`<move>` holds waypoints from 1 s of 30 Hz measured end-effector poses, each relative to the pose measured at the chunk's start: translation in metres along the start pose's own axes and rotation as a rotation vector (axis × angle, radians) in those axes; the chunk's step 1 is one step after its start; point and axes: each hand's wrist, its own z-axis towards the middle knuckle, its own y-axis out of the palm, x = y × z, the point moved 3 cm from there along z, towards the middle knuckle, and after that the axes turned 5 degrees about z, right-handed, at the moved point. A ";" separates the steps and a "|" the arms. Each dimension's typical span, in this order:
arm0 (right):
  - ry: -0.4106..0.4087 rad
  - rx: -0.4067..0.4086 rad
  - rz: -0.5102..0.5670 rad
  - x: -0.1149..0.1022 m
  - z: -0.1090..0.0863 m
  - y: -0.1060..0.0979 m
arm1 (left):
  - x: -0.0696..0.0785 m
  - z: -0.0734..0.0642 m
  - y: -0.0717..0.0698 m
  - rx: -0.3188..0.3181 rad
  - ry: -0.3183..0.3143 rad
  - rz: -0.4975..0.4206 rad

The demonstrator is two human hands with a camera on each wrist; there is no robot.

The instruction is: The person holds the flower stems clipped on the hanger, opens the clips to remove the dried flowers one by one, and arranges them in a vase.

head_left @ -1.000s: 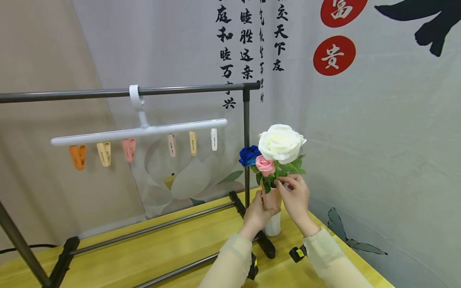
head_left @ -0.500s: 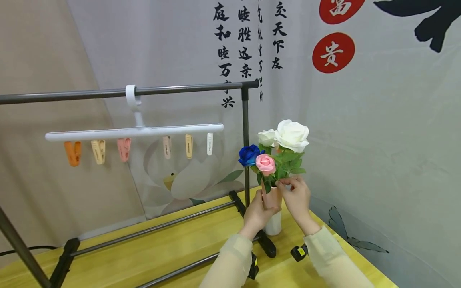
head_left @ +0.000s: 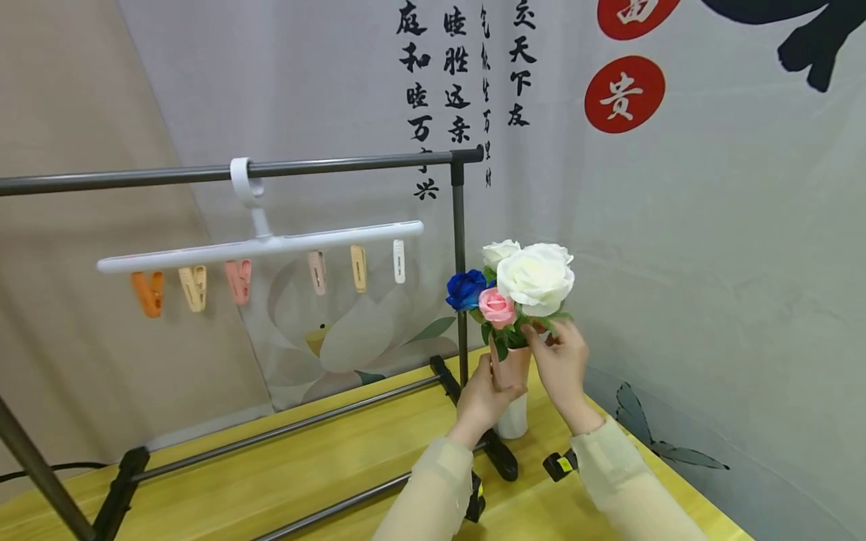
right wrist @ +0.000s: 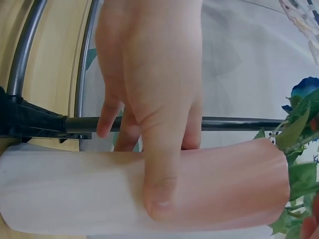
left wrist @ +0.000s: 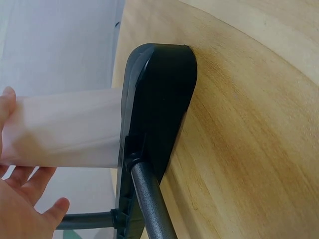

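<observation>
A tall vase (head_left: 514, 415), white below and pink above, stands on the table in the head view. Around its side my left hand (head_left: 482, 403) is wrapped; in the right wrist view that hand's thumb (right wrist: 162, 196) lies across the vase wall. A large white rose (head_left: 537, 279), a smaller white rose (head_left: 501, 252), a pink rose (head_left: 497, 308) and a blue rose (head_left: 466, 290) rise from the vase. Just above the rim, my right hand (head_left: 563, 364) pinches the large white rose's stem under its bloom; leaves partly hide the fingertips.
A dark metal rack (head_left: 458, 218) stands close left of the vase, its black foot (left wrist: 159, 94) beside the vase base. From its bar hangs a white hanger (head_left: 271, 244) with several clothespins (head_left: 194, 288). The table edge (head_left: 666, 473) runs along the right.
The large white rose rose and shifted right, then came down and back left. The smaller white rose behind it came into sight. My right hand moved slightly up; my left stayed on the vase.
</observation>
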 end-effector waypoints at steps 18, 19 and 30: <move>0.180 -0.041 -0.087 0.013 -0.010 0.000 | -0.002 -0.003 0.003 0.004 0.006 0.019; 0.170 -0.041 -0.089 0.013 -0.010 0.000 | -0.002 -0.003 0.003 0.008 0.007 0.023; 0.083 -0.043 -0.106 0.015 -0.015 0.005 | -0.001 0.001 0.000 0.032 0.015 0.032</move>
